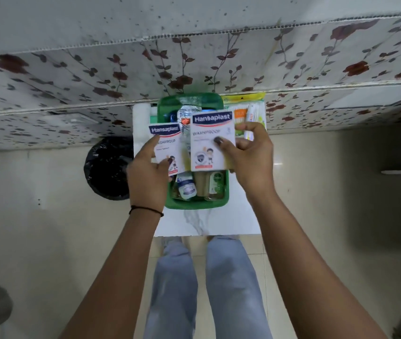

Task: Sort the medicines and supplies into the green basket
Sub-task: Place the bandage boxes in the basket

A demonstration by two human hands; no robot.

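Note:
The green basket [195, 203] stands on a small white table [233, 216] in front of me. Above it my left hand [146, 174] holds a small Hansaplast plaster box [166, 145]. My right hand [250, 157] holds a larger Hansaplast plaster box [210, 140], thumb on its front, and also grips a thin white tube [250, 118] behind it. Inside the basket I see a small white jar with a blue label [186, 188], a green-labelled bottle [216, 183], a brown item [200, 184] and a clear wrapped pack [186, 112]. The two boxes hide the basket's middle.
A yellow-and-white packet of supplies [248, 104] lies on the table to the right of the basket. A bin with a black bag [107, 170] stands on the floor to the left. A flower-patterned wall panel [72, 77] runs behind the table. My legs are below its near edge.

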